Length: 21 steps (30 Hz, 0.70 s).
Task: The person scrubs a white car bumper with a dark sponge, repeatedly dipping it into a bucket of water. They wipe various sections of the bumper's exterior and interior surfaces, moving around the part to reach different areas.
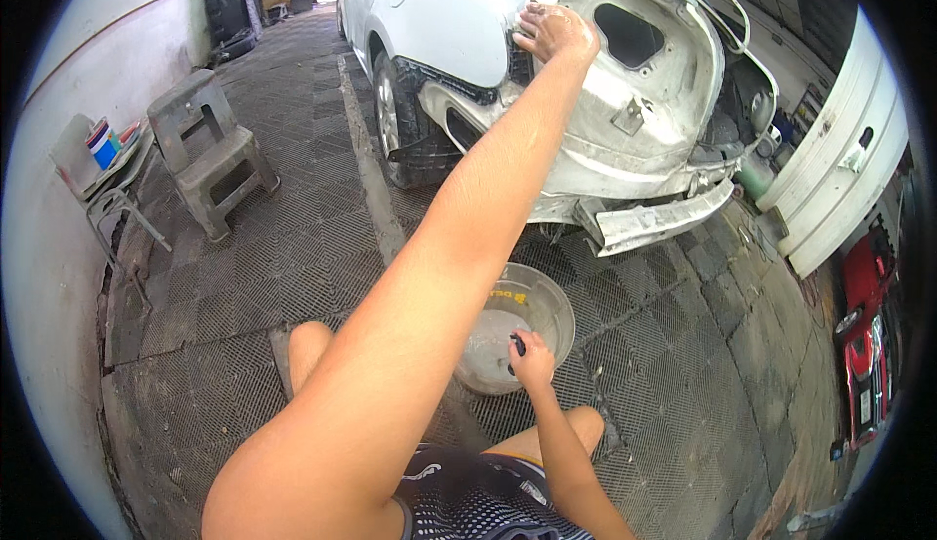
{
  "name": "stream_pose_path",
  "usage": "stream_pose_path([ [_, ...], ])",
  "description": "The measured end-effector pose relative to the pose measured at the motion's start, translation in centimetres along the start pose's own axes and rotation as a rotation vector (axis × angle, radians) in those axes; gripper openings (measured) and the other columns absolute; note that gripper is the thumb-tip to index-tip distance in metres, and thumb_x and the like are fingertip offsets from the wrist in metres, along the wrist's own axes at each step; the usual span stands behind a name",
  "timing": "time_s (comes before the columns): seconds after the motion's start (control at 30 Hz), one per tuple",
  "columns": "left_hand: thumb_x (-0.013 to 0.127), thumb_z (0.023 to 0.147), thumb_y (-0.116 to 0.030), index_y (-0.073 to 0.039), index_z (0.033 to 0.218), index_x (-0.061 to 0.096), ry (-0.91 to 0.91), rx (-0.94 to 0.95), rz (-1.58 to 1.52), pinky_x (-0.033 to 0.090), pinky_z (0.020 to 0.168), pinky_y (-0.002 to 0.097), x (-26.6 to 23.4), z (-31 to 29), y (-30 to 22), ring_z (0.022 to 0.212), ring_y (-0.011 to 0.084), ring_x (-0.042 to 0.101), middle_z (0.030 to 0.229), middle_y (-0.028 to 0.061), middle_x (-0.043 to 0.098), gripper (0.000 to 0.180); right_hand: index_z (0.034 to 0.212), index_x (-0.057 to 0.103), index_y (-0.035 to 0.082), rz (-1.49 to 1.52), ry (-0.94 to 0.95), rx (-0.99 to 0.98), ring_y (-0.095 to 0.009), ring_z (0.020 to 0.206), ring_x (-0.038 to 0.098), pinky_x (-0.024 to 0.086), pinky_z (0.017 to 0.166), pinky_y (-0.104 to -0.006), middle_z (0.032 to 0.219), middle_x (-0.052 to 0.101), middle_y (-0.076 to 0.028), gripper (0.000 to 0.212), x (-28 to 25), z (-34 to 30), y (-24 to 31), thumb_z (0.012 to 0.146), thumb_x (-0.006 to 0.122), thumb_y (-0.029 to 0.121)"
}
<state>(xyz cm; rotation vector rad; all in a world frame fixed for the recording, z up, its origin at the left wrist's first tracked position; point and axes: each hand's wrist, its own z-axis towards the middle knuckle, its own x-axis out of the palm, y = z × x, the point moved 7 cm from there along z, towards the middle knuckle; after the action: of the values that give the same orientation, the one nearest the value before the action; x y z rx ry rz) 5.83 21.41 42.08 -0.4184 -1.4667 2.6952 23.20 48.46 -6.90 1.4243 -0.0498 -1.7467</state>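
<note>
My left arm reaches far forward, and my left hand [558,33] rests at the rear corner of a white car [429,18], its fingers stretched out and holding nothing that I can see. The car's back end is stripped, with a bare whitish panel [595,120] around a dark opening. Over a round grey tub [561,311] between my knees, my right hand [533,361] is closed around a small black object [516,345], mostly hidden by my fingers. Cloudy, pale liquid [488,345] appears to lie in the tub.
A grey plastic chair [207,150] stands at the left, beside a small stand [122,164] carrying cans. A loose bumper bar [664,218] juts from the car's lower rear. Farther right are a white panel [830,160] and a red car [864,345]. Patterned mats [293,238] cover the floor.
</note>
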Motion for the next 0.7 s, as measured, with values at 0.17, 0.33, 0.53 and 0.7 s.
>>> stream_pose_path([
  [0.17,0.059,0.096,-0.034,0.016,0.148,0.038,0.488,-0.132,-0.188,0.031,0.121,0.0544,4.8,6.0,2.6,0.142,0.0341,0.05,0.153,0.0288,0.048,0.075,0.116,0.074,0.015,-0.06,0.033,0.033,-0.037,0.092,0.073,0.06,0.081,-0.048,0.109,0.072,-0.012,0.029,-0.9,-0.3,-0.8,0.09,0.073,0.027],
  [0.33,0.06,0.094,-0.032,0.014,0.139,0.052,0.628,-0.091,-0.504,0.045,0.111,0.0485,9.5,9.0,4.0,0.132,0.0339,0.059,0.143,0.0289,0.058,0.064,0.116,0.074,0.015,-0.024,-0.024,-0.025,-0.037,0.09,0.073,0.06,0.079,-0.0474,0.109,0.072,-0.011,0.028,-1.0,0.4,-0.5,0.089,0.074,0.026],
  [0.53,0.065,0.09,-0.028,0.014,0.139,0.051,0.516,-0.159,-0.564,0.056,0.097,0.0453,9.8,11.0,5.3,0.123,0.0364,0.066,0.14,0.0299,0.06,0.067,0.113,0.074,0.014,-0.044,-0.022,-0.003,-0.036,0.09,0.073,0.06,0.077,-0.0474,0.108,0.072,-0.011,0.028,-0.1,0.2,0.4,0.088,0.075,0.027],
  [0.7,0.069,0.087,-0.031,0.013,0.138,0.049,0.528,-0.105,-0.46,0.049,0.099,0.0478,8.4,6.8,4.7,0.134,0.0328,0.056,0.146,0.0257,0.052,0.07,0.114,0.074,0.016,-0.029,-0.059,0.001,-0.036,0.089,0.072,0.06,0.077,-0.0475,0.107,0.072,-0.01,0.028,-0.9,-0.4,-0.2,0.088,0.075,0.027],
])
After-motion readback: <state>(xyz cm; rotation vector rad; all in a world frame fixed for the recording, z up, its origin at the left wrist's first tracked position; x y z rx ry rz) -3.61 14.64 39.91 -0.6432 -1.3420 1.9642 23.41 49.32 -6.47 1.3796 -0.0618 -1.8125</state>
